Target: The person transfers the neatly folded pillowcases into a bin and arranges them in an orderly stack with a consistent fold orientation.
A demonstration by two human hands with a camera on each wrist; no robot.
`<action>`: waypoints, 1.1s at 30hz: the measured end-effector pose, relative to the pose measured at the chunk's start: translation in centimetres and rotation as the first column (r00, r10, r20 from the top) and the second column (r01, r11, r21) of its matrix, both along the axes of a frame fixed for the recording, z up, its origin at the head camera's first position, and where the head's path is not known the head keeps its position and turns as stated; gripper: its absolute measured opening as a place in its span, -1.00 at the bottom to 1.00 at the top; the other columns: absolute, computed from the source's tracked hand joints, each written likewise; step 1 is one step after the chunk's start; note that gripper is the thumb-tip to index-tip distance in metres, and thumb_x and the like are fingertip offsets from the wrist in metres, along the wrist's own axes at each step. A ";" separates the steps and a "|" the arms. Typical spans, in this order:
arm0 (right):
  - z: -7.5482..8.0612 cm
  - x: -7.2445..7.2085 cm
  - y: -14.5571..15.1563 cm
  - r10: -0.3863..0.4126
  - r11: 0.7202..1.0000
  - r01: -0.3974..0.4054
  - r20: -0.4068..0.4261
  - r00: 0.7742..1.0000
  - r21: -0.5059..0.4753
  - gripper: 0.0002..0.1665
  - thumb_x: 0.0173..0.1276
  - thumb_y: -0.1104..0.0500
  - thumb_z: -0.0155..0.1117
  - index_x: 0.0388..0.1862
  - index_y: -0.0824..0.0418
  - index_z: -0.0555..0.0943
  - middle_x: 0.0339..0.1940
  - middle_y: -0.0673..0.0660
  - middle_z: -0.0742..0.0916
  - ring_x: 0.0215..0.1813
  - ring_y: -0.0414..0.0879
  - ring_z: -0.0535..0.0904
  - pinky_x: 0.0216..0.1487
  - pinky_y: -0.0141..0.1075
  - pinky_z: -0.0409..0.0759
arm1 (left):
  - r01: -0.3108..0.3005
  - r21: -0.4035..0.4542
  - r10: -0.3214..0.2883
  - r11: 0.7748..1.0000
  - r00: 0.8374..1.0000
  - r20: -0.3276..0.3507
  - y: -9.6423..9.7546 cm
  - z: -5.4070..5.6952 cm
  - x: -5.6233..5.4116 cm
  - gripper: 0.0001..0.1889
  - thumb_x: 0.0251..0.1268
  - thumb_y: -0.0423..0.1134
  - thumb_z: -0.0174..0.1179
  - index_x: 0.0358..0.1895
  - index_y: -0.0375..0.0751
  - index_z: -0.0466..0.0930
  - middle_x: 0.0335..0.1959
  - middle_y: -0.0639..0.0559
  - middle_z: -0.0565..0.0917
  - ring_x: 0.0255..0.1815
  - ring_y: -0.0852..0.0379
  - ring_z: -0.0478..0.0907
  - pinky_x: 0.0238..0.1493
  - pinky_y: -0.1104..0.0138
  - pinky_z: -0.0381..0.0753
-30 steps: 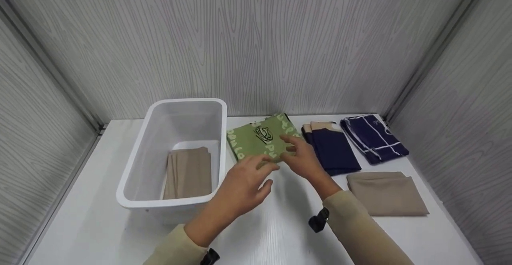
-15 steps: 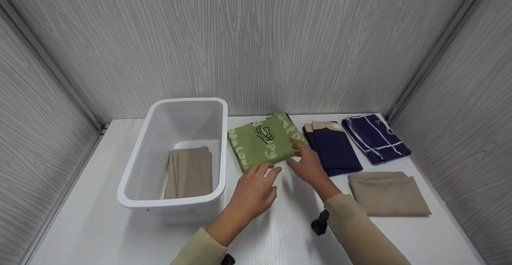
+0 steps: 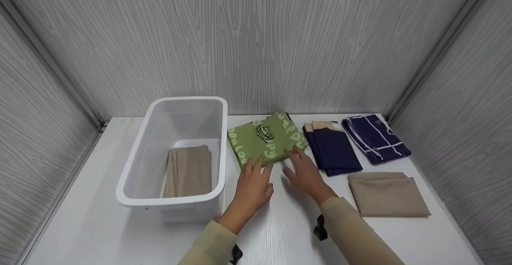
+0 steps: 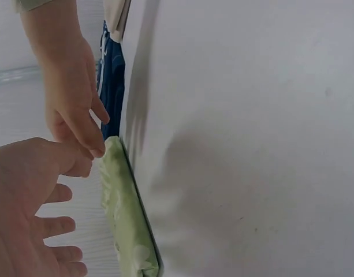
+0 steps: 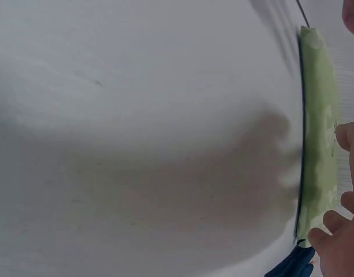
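A folded green cloth (image 3: 264,139) with pale lettering and a dark printed figure lies on the white table, just right of the tub. My left hand (image 3: 252,185) is at its near edge, fingers spread and fairly straight, holding nothing. Over the near right corner of the cloth, my right hand (image 3: 306,173) reaches with loosely spread fingers, also holding nothing. In the left wrist view the green cloth (image 4: 127,213) shows edge-on beyond the fingers of both hands. The right wrist view has the right hand's fingers (image 5: 332,222) close above the cloth's edge.
A white plastic tub (image 3: 136,157) stands on the left with a folded tan cloth (image 3: 190,173) inside. To the right lie a navy and beige folded cloth (image 3: 338,149), a navy one with white lines (image 3: 376,137) and another tan cloth (image 3: 388,195). Grey wood-patterned walls enclose the table.
My left hand has shifted right and its fingers have straightened toward the cloth's near edge. The right hand has moved slightly back, nearer me. The green cloth stays about where it was.
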State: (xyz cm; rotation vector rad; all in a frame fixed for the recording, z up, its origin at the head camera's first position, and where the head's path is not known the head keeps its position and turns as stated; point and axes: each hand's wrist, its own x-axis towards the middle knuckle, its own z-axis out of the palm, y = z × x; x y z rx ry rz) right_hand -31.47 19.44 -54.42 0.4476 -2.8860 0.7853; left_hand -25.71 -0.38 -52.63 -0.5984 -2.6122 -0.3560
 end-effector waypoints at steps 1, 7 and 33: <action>-0.2 0.0 0.0 0.006 1.000 -0.006 0.003 1.000 0.019 -0.28 0.42 0.05 0.28 0.51 0.09 0.35 0.55 0.33 0.29 0.47 0.31 0.29 0.36 0.20 0.36 | -0.007 -0.006 0.007 1.000 1.000 0.019 0.1 -0.1 -0.2 -0.47 0.09 -0.17 0.37 0.19 -0.22 0.59 0.25 -0.29 0.50 0.30 -0.39 0.41 0.30 -0.10 0.43; -1.1 -0.4 -0.3 0.057 0.995 -0.056 -0.007 0.998 0.084 -0.29 0.46 0.02 0.24 0.54 0.09 0.32 0.56 0.35 0.26 0.53 0.30 0.19 0.45 0.17 0.24 | -0.060 -0.064 0.067 0.996 0.992 0.110 0.2 -1.0 -1.3 -0.37 0.18 -0.04 0.34 0.33 -0.18 0.49 0.38 -0.30 0.38 0.42 -0.43 0.26 0.37 -0.14 0.33; -2.5 -0.9 -0.5 0.027 0.978 -0.052 0.126 0.992 0.200 -0.22 0.53 -0.33 -0.12 0.60 -0.05 0.19 0.63 0.25 0.11 0.63 0.28 -0.13 0.50 0.34 -0.12 | -0.084 -0.019 0.085 0.996 0.946 0.313 -1.2 -4.0 -3.0 -0.23 0.35 0.15 0.19 0.44 -0.33 0.33 0.45 -0.36 0.31 0.49 -0.39 0.15 0.40 -0.21 0.24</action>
